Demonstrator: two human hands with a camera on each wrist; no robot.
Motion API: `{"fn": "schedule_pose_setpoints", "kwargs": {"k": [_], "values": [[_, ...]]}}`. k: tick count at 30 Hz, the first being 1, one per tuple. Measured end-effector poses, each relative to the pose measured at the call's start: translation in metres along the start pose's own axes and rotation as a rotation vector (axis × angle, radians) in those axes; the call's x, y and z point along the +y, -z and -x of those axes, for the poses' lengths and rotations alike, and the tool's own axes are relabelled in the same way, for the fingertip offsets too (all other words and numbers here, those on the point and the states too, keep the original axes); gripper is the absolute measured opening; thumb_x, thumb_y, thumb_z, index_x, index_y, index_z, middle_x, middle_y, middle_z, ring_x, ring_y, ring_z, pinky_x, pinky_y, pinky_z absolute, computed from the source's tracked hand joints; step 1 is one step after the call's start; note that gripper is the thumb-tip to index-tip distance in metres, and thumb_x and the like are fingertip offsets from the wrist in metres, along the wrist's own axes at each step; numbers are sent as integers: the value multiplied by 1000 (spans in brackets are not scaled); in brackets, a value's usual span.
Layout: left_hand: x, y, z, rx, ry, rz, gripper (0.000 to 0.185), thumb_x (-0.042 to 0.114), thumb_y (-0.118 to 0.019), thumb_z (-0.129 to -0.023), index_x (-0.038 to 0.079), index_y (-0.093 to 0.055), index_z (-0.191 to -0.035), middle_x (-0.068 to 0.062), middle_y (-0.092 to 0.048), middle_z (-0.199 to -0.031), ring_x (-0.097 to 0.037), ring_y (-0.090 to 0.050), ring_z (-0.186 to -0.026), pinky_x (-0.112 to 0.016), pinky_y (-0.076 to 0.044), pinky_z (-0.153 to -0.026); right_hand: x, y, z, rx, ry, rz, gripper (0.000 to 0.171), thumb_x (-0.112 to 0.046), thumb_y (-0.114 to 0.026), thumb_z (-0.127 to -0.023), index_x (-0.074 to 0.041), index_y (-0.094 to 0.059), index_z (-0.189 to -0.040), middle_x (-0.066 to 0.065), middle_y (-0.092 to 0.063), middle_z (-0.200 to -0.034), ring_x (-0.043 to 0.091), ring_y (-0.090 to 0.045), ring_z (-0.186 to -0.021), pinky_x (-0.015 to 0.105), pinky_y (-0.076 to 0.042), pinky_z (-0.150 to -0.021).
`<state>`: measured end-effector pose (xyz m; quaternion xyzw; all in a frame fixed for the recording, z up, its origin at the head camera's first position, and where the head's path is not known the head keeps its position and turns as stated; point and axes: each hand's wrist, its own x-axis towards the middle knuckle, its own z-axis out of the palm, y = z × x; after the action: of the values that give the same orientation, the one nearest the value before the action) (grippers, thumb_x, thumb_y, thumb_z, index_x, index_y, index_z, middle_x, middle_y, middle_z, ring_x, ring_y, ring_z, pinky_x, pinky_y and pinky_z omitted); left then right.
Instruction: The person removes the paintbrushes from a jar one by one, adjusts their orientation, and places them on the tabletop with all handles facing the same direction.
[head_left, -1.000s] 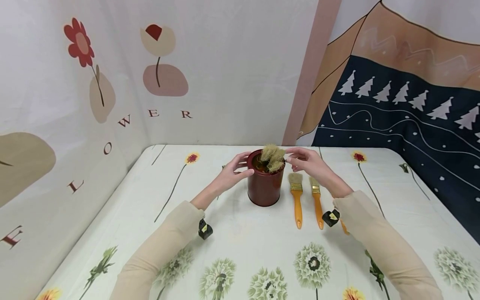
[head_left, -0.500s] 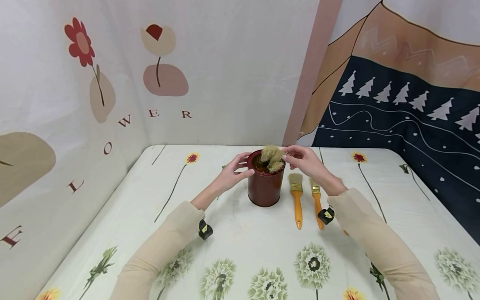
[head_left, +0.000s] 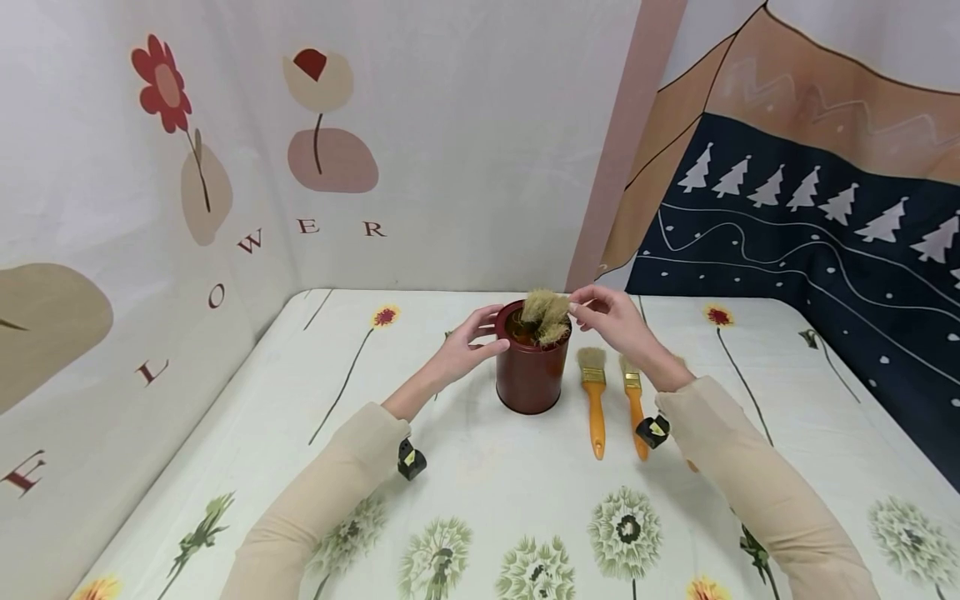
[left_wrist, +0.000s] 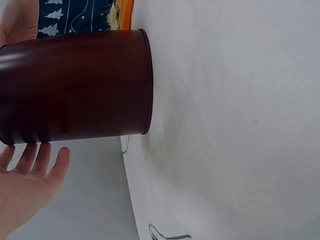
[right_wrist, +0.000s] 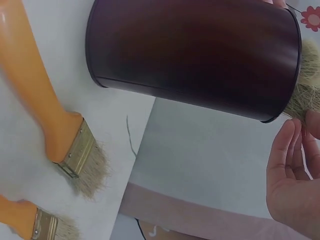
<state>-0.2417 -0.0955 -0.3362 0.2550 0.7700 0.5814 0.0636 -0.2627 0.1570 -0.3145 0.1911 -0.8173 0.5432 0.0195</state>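
A can (head_left: 528, 371) stands on the bench (head_left: 480, 467), about midway across and toward the far side, with brush heads (head_left: 545, 315) sticking up out of it. The left hand (head_left: 462, 346) lies against its left side; the right hand (head_left: 613, 321) is at its upper right, fingertips on the bristles. Two brushes (head_left: 594, 398) lie side by side just right of the can — handles near, bristles far.

Left hand (left_wrist: 25, 192) beside dark red can (left_wrist: 75, 87) on tablecloth (left_wrist: 240, 125).

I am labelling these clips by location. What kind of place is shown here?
Probably a staged indoor tabletop set, not a real workshop: printed cloth backdrops serve as walls, a floral tablecloth covers the table, and a red can of paintbrushes stands beside two loose brushes.
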Motion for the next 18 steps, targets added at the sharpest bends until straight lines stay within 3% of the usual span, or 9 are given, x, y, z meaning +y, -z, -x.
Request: {"fn": "schedule_pose_setpoints", "kwargs": {"k": [9, 18], "values": [[1, -1, 0, 6, 2, -7, 56, 13, -55, -88, 3, -28, -136, -18, -37, -130, -30, -36, -117, -43, -34, -92, -3, 6, 1, 17, 68, -76, 24, -14, -50, -91, 6, -52, -105, 16, -53, -96, 33, -53, -87, 28, -48, -73], [1, 0, 0, 6, 8, -5, 56, 13, -55, -88, 3, -28, -136, -17, -37, -131, -30, -37, -118, -42, -34, -92, -7, 11, 2, 41, 93, -118, 25, -14, -50, -91, 7, -50, -104, 11, -55, -93, 29, -54, -87, 32, -48, -75]]}}
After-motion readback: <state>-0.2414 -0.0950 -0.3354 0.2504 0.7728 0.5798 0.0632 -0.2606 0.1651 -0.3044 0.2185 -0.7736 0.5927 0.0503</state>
